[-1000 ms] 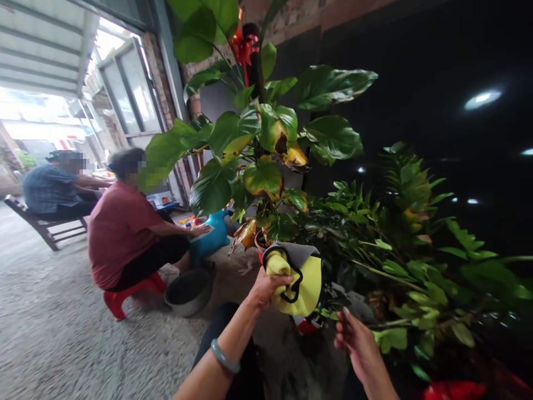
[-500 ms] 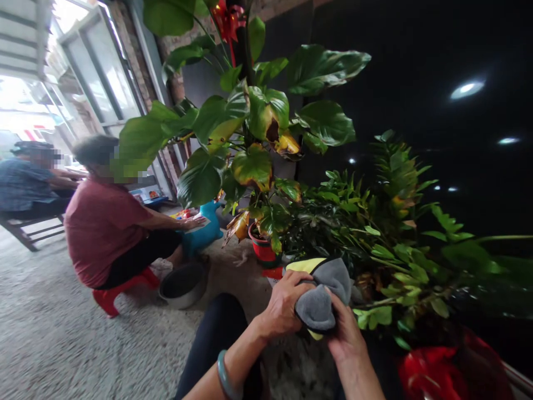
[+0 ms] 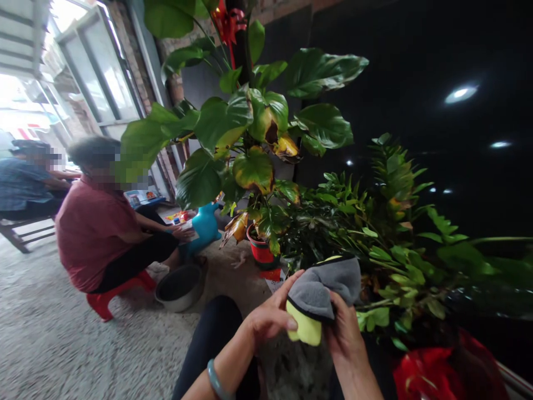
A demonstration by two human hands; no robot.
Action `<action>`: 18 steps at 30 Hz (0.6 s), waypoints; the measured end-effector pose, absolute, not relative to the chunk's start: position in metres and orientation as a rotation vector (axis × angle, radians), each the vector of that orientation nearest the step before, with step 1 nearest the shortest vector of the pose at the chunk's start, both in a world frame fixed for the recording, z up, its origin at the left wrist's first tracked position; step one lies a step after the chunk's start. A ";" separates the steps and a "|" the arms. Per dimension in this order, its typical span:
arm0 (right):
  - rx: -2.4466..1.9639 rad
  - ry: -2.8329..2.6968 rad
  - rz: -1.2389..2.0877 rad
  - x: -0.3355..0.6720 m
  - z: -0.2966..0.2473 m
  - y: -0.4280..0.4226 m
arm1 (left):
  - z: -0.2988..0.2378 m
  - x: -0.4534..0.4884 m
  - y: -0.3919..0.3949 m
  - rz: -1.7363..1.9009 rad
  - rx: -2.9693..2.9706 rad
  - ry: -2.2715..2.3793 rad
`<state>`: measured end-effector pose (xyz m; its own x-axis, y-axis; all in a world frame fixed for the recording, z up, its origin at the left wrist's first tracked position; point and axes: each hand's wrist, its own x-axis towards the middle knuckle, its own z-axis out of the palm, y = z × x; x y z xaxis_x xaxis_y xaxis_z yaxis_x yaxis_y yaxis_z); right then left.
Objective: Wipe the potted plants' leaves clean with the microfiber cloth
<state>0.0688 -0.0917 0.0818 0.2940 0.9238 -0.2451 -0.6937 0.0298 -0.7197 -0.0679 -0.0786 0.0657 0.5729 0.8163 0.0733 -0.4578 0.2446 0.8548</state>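
Observation:
Both my hands hold a grey and yellow cloth [image 3: 320,291] in front of me, low in the view. My left hand [image 3: 268,316], with a green bangle on its wrist, pinches the cloth's yellow lower edge between thumb and fingers. My right hand [image 3: 343,333] grips the cloth from the right, fingers closed on the grey side. Just behind the cloth spreads a low leafy plant [image 3: 375,244]. A taller plant with big green and yellowing leaves [image 3: 250,139] stands in a red pot [image 3: 260,251] behind that.
A person in a red shirt [image 3: 95,228] squats on a red stool at the left, beside a grey basin [image 3: 179,286] and a blue object [image 3: 206,225]. Another person [image 3: 25,178] sits further back left. A red pot [image 3: 433,372] is at lower right. Gravelly floor at left.
My left hand brought the cloth down from near the red pot, and my right hand closed on it. The cloth has turned, grey side up, yellow edge below.

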 end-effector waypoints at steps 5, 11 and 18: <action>-0.940 -0.489 1.374 0.062 0.089 -0.092 | 0.055 -0.063 -0.079 0.969 0.599 0.439; -1.189 -0.730 1.220 0.087 0.083 -0.072 | 0.058 -0.063 -0.072 1.047 0.476 0.615; -1.557 -0.428 0.807 0.161 0.068 -0.017 | 0.087 -0.085 -0.059 1.238 0.532 0.729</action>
